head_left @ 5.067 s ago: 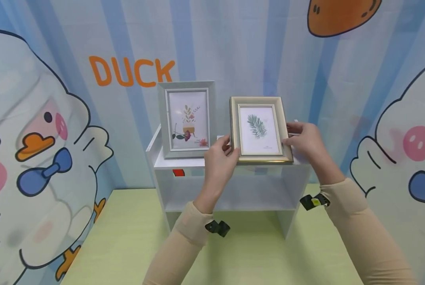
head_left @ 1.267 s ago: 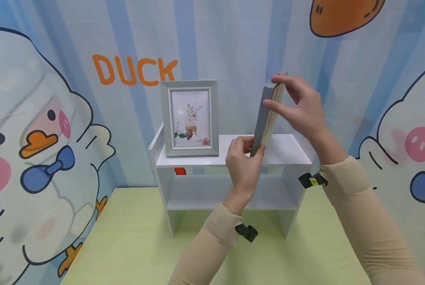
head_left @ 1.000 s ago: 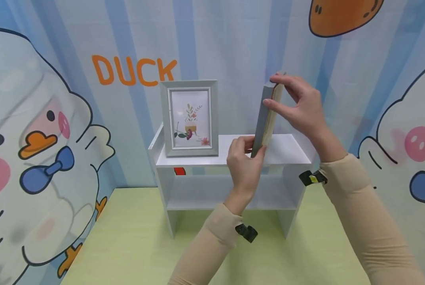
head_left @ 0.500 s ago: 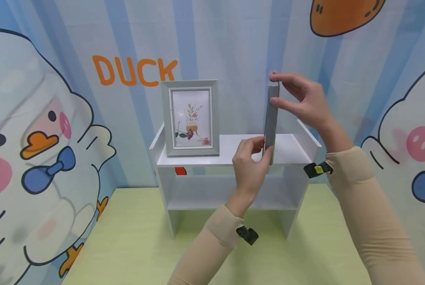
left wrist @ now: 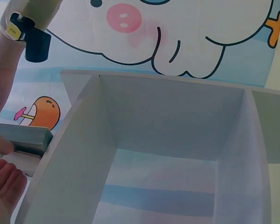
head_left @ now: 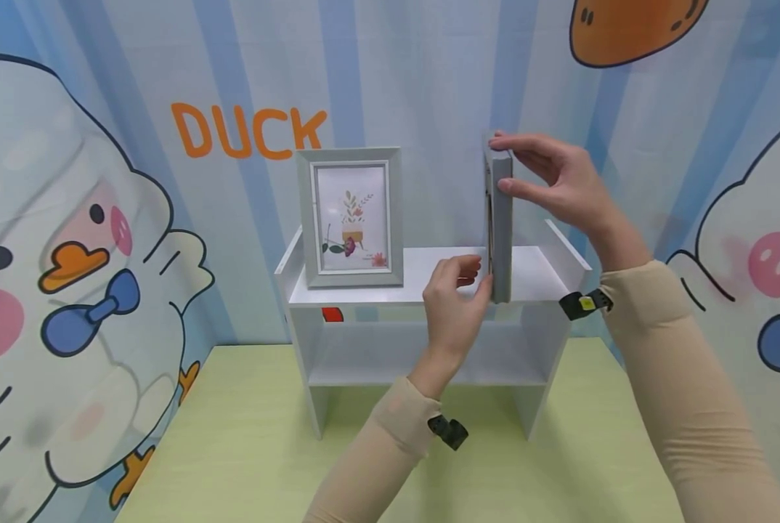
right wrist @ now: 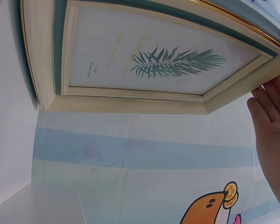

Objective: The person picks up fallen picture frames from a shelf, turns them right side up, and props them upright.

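A picture frame [head_left: 503,232] stands edge-on to the head camera over the shelf unit's top board, its grey side toward me. In the right wrist view, the frame's cream front [right wrist: 140,105] shows a green leaf print. My right hand [head_left: 563,181] pinches its upper end, thumb on the grey side and fingers over the top. Low beside it, my left hand [head_left: 452,309] has its thumb at the frame's edge, with loosely bent fingers apart from it. Left of them, a grey picture frame [head_left: 395,218] with a potted-plant print stands upright on the board.
The white shelf unit [head_left: 429,374] has raised side panels [head_left: 566,250] at both ends of its top and a lower shelf. It stands on a pale green table [head_left: 233,436]. Behind hangs a blue striped curtain [head_left: 442,94] with duck drawings.
The cream frame has turned from facing the head camera to edge-on, and lately a little further, showing its back. My left fingers have come off it; the right hand keeps its upper end.
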`<state>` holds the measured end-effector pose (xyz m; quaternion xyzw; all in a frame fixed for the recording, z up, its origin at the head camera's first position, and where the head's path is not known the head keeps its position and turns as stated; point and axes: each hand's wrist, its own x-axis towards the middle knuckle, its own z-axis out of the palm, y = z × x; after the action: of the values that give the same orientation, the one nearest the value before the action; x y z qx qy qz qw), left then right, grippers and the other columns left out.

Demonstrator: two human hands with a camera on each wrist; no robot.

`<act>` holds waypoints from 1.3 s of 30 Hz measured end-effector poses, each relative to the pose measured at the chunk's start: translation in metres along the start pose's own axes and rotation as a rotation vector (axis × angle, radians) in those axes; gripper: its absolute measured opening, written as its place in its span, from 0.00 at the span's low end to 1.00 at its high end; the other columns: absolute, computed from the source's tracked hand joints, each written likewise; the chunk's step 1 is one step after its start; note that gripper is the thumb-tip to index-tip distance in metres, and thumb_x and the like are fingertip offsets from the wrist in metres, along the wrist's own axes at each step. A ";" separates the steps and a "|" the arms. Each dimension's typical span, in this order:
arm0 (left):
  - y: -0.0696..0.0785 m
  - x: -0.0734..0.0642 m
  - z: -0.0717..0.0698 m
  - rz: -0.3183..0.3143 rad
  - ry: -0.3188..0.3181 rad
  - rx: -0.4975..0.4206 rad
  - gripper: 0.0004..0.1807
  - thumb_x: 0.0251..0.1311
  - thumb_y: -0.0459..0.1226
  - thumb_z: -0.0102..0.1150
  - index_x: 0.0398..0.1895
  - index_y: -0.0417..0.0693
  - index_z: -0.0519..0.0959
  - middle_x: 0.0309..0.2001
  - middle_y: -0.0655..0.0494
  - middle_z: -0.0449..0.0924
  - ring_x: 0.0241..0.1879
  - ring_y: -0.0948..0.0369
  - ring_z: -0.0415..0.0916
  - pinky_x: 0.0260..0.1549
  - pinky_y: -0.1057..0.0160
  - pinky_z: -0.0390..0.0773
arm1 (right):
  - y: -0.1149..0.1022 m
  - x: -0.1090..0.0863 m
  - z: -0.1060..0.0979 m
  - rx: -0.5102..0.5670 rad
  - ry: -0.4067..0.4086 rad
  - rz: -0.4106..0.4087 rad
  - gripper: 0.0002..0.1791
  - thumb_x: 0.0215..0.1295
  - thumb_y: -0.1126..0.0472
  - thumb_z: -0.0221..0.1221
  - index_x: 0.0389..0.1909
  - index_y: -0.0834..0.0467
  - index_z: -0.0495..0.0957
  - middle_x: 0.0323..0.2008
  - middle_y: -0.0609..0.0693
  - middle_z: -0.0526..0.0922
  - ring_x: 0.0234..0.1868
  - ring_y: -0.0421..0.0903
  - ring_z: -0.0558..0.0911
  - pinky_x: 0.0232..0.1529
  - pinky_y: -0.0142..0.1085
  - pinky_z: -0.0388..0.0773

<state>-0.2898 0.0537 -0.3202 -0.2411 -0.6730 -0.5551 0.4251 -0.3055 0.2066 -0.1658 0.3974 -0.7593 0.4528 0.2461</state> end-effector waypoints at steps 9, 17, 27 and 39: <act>0.004 0.000 0.000 -0.020 -0.061 0.031 0.10 0.51 0.30 0.65 0.38 0.38 0.81 0.33 0.49 0.80 0.34 0.59 0.80 0.37 0.72 0.81 | -0.002 0.003 0.001 0.035 -0.034 -0.056 0.24 0.56 0.74 0.61 0.56 0.68 0.73 0.61 0.57 0.74 0.67 0.46 0.68 0.67 0.32 0.63; -0.003 0.002 -0.007 -0.025 -0.032 0.050 0.07 0.51 0.28 0.62 0.35 0.40 0.82 0.31 0.51 0.82 0.30 0.60 0.81 0.33 0.74 0.81 | -0.011 0.005 0.006 0.039 -0.051 -0.081 0.23 0.56 0.74 0.61 0.55 0.70 0.73 0.61 0.60 0.74 0.67 0.47 0.68 0.67 0.32 0.63; -0.005 0.002 -0.018 -0.028 -0.063 0.070 0.05 0.53 0.30 0.61 0.33 0.41 0.82 0.31 0.52 0.83 0.29 0.64 0.81 0.31 0.77 0.79 | 0.002 0.012 0.009 0.022 -0.070 -0.104 0.24 0.55 0.75 0.61 0.55 0.70 0.73 0.60 0.61 0.74 0.67 0.48 0.68 0.68 0.34 0.63; -0.014 0.012 -0.032 0.007 0.025 0.148 0.05 0.52 0.27 0.59 0.30 0.39 0.83 0.27 0.51 0.80 0.28 0.62 0.79 0.30 0.72 0.81 | -0.008 0.007 0.009 0.042 -0.076 -0.076 0.22 0.57 0.73 0.61 0.55 0.70 0.73 0.60 0.60 0.74 0.68 0.49 0.67 0.68 0.33 0.63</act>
<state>-0.2977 0.0176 -0.3168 -0.2040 -0.7061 -0.5054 0.4522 -0.3030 0.1932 -0.1607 0.4481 -0.7428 0.4434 0.2256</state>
